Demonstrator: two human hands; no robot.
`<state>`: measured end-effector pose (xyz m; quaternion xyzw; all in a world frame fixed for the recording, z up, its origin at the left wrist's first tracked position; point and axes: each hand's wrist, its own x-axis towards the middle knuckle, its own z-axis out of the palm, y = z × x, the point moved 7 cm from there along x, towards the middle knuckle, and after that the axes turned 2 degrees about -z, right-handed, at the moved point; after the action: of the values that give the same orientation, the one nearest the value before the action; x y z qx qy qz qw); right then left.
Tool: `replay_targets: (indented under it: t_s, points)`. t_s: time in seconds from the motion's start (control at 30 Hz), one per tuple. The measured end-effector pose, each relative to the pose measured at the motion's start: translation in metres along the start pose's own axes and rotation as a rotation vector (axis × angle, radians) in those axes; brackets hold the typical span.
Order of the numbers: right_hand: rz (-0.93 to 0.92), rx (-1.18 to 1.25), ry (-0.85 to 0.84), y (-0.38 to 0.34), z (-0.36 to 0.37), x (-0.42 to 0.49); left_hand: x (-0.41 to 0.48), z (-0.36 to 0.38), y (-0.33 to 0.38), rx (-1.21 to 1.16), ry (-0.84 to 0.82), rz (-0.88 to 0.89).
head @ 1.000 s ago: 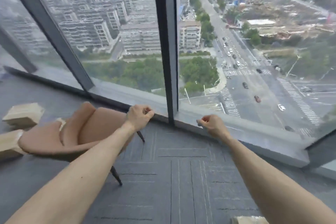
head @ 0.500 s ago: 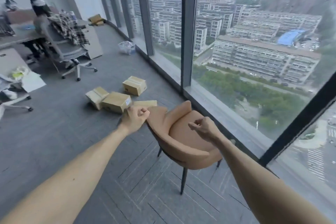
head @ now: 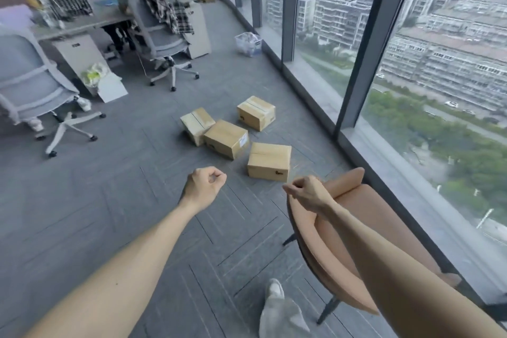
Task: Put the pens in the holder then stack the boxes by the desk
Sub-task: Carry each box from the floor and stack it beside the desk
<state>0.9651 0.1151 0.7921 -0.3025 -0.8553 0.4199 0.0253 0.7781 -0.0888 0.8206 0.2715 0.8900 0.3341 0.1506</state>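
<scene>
Both my hands are out in front of me, curled into fists with nothing in them. My left hand hangs over bare carpet, and my right hand is in front of the back of the tan chair. The boxes lie scattered on the floor straight ahead, beyond my knuckles. The nearest box sits just past the gap between my hands, a little closer to the right one, with its long side running across my view. The labelled box is beyond my left hand and touches a third box; the taped box lies farthest. The desk is well apart, off to my far left, so I judge each box must be carried leftward — starting with the nearest one, both hands opening to take its short ends
</scene>
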Motion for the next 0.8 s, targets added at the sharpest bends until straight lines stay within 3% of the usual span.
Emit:
replay_targets:
  t_s: [0.4,0.8]
  points:
    - [0.087,0.233,-0.049,-0.063,0.002,0.253,0.22,-0.062,0.005,0.038,0.093,-0.037]
    - [0.168,0.283,-0.06,-0.127,0.08,0.489,0.457,-0.127,-0.101,0.053,0.065,-0.076]
